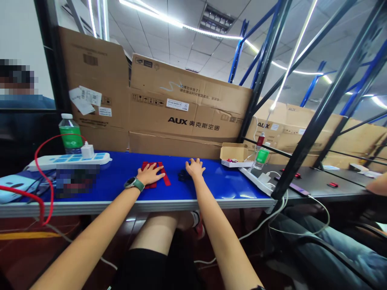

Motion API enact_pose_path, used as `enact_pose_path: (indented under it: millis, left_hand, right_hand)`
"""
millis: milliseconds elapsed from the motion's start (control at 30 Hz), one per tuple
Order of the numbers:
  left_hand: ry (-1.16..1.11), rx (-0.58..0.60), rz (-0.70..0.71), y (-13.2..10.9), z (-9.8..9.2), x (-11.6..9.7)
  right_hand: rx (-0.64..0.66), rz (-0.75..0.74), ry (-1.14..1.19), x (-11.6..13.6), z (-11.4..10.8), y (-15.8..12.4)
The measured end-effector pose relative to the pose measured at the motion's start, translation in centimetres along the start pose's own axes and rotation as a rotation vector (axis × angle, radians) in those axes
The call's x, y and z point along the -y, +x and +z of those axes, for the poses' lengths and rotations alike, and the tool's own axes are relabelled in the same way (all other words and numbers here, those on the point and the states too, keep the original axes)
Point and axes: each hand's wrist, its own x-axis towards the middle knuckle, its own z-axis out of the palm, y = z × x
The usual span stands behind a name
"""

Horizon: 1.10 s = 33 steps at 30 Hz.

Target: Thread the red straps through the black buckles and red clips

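My left hand (151, 173) lies spread on several flat red strips (164, 178) on the blue tabletop (242, 185). Its fingers are apart and cover part of the strips. A watch with a green band (134, 183) is on that wrist. Farther right, my right hand (195, 167) rests on the table with its fingers spread. Just left of it is a small dark object (182, 175), partly behind the hand; I cannot make out its kind.
On the left are a white power strip (102, 158), a charger (87, 150), a bottle (70, 135) and a red cable (39, 205). Cardboard panels (187, 108) stand behind. A small open box (236, 155), another bottle (261, 156) and a black post (302, 133) are right. People sit on both sides.
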Motion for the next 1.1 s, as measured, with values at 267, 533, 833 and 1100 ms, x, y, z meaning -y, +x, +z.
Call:
enact_pose_path:
  millis: [267,533,833,1100]
  left_hand:
    - [0.044,0.070,0.060,1.8,-0.4,3.2]
    - [0.115,0.041,0.045,3.3,-0.8,4.5]
    - [-0.004,-0.170,0.445,1.6,0.9,-3.1]
    - [-0.050,-0.127,0.471,0.9,1.7,-3.1]
  right_hand:
    - [0.398,-0.102,-0.128,-0.5,1.4,-0.1]
    - [0.267,-0.185,-0.157,-0.6,1.8,0.7]
    - [0.207,-0.690,0.050,2.9,1.2,-1.2]
    - [0.378,-0.692,0.075,2.9,1.8,-2.6]
